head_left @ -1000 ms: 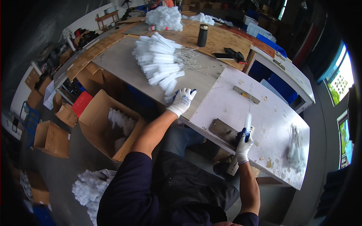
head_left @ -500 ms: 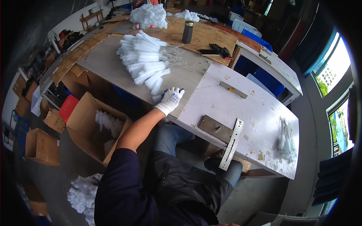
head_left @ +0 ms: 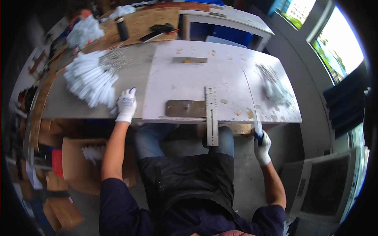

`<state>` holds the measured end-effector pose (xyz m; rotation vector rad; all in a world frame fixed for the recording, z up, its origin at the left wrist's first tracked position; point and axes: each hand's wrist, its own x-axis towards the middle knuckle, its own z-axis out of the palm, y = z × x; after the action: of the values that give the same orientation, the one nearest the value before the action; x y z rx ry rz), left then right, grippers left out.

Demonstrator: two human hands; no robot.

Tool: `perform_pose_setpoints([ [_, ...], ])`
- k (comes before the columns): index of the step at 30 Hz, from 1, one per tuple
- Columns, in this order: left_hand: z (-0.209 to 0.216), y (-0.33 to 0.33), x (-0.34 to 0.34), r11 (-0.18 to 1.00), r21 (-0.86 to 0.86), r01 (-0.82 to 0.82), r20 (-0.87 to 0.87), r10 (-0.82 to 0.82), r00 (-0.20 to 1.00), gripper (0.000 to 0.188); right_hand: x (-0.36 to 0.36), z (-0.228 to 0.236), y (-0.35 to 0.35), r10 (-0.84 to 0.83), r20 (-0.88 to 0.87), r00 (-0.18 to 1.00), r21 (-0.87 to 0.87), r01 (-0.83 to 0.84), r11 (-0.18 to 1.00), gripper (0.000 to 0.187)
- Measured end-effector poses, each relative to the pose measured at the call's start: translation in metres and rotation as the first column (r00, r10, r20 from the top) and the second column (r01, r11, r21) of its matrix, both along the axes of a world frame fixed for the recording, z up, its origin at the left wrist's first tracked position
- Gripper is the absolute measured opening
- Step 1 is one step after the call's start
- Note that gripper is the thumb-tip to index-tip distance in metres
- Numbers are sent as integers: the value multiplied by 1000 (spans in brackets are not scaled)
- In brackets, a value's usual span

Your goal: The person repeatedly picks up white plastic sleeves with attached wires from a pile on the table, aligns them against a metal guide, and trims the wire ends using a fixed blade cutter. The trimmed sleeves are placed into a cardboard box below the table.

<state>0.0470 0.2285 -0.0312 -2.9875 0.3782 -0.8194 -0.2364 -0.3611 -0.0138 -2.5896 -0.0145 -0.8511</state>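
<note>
My left hand, in a white glove, is at the front of the grey tabletop, closed on a bottle brush whose pale bristles show a little at its left side. Just beyond it lies a fanned pile of white bottle brushes, their wire stems pointing away to the right. Past the table's front edge at right, my gloved right hand grips another bottle brush by its bristle end. That brush's long thin wire stem reaches up over the white tabletop and ends in a small loop.
A flat metal block and a slotted steel strip overhang the front edge. Farther back lies a metal bar. More brushes lie at right. A cardboard box stands below left; a dark bottle is at the back.
The view has swung to the right. My right hand has come into view holding a brush by its bristle end. My left hand stays by the brush pile.
</note>
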Motion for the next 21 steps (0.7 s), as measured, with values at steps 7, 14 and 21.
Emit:
perform_pose_setpoints([
  [7,19,-24,-6,997,12,-74,-51,75,996,25,88,20,-105,-277,91,957,-94,285,954,22],
  [14,13,-28,3,998,1,-59,-51,59,997,29,159,29,-217,-574,-66,816,-304,531,791,40],
  [21,16,-26,-3,998,12,-61,-63,62,996,29,151,37,-156,-513,151,845,-182,534,826,36],
])
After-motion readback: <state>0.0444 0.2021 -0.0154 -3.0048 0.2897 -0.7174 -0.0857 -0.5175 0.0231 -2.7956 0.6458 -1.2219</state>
